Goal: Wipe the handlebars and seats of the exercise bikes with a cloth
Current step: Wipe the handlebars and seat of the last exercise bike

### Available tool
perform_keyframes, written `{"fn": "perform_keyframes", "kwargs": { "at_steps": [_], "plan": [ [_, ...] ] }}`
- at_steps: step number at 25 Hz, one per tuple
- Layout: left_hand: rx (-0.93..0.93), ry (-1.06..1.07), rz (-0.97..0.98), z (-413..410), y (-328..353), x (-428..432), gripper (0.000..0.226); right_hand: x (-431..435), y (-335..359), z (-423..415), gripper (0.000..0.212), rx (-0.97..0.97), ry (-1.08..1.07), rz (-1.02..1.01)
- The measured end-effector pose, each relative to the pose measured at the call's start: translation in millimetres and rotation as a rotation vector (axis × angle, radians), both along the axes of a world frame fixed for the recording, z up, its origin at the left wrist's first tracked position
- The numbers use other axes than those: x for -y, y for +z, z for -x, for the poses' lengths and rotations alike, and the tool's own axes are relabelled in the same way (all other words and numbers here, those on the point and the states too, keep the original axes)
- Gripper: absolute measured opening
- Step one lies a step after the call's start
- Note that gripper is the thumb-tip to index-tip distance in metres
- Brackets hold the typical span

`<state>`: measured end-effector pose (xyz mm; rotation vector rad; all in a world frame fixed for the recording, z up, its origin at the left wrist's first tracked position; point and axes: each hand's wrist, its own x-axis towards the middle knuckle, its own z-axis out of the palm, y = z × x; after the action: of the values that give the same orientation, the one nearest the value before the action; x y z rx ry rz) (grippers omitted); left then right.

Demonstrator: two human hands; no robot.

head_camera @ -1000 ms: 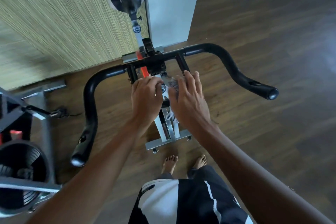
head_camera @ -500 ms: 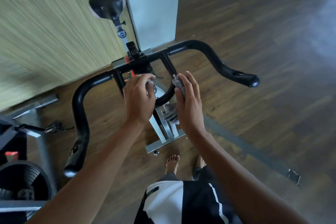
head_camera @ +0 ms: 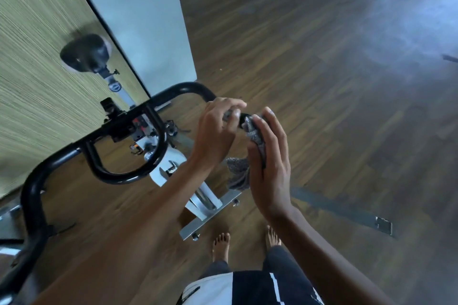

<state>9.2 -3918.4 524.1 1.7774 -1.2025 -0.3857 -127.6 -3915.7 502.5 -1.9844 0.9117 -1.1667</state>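
The exercise bike's black handlebar [head_camera: 128, 176] curves across the left and middle of the view. Its black seat [head_camera: 85, 53] sits beyond, near the wall. My left hand [head_camera: 218, 134] is closed around the handlebar's right grip, which it mostly hides. My right hand [head_camera: 269, 163] holds a grey cloth [head_camera: 239, 172] against the end of that same grip. Part of the cloth hangs below my palm.
A pale wall panel [head_camera: 138, 20] and a striped wall [head_camera: 32, 57] stand behind the bike. The bike's metal base [head_camera: 208, 220] rests on the dark wooden floor [head_camera: 334, 82] just ahead of my bare feet [head_camera: 221, 245]. A metal floor strip [head_camera: 347, 213] lies to the right.
Both hands moved from the middle of the handlebar to its right grip. The view swung right, so the bike now sits further left.
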Motion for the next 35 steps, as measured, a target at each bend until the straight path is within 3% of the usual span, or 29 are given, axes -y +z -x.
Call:
{"fn": "perform_keyframes", "kwargs": {
  "at_steps": [3, 6, 10, 15, 18, 24, 27, 28, 31, 35],
  "plan": [
    [-0.154, 0.034, 0.033, 13, -7, -4, 0.023, 25, -6, 8, 0.042, -0.024, 0.136, 0.038],
    [-0.186, 0.011, 0.157, 15, -27, -6, 0.022, 41, -18, 8, 0.04, -0.011, 0.278, 0.128],
    [-0.267, 0.054, 0.276, 20, -30, 3, 0.023, 56, -46, -11, 0.043, 0.072, 0.32, 0.258],
    [-0.116, -0.137, 0.271, -3, -27, 12, 0.017, 62, -82, -47, 0.043, 0.291, 0.196, 0.382],
    [-0.15, -0.163, 0.271, -9, -29, 12, 0.017, 65, -91, -64, 0.041, 0.384, 0.127, 0.48],
    [-0.135, -0.149, 0.504, -6, -55, 26, 0.023, 95, -107, -105, 0.035, 0.686, 0.078, 0.792],
    [-0.074, -0.175, 0.645, -10, -71, 37, 0.053, 107, -111, -120, 0.036, 0.855, 0.069, 0.915],
    [-0.065, -0.178, 0.694, -12, -74, 40, 0.053, 111, -112, -125, 0.036, 0.904, 0.066, 0.949],
    [-0.017, -0.187, 0.822, -16, -80, 45, 0.024, 122, -119, -141, 0.037, 1.013, 0.064, 1.024],
    [0.081, -0.192, 0.867, -19, -87, 47, 0.017, 136, -128, -158, 0.04, 1.082, 0.067, 1.078]
  ]
}}
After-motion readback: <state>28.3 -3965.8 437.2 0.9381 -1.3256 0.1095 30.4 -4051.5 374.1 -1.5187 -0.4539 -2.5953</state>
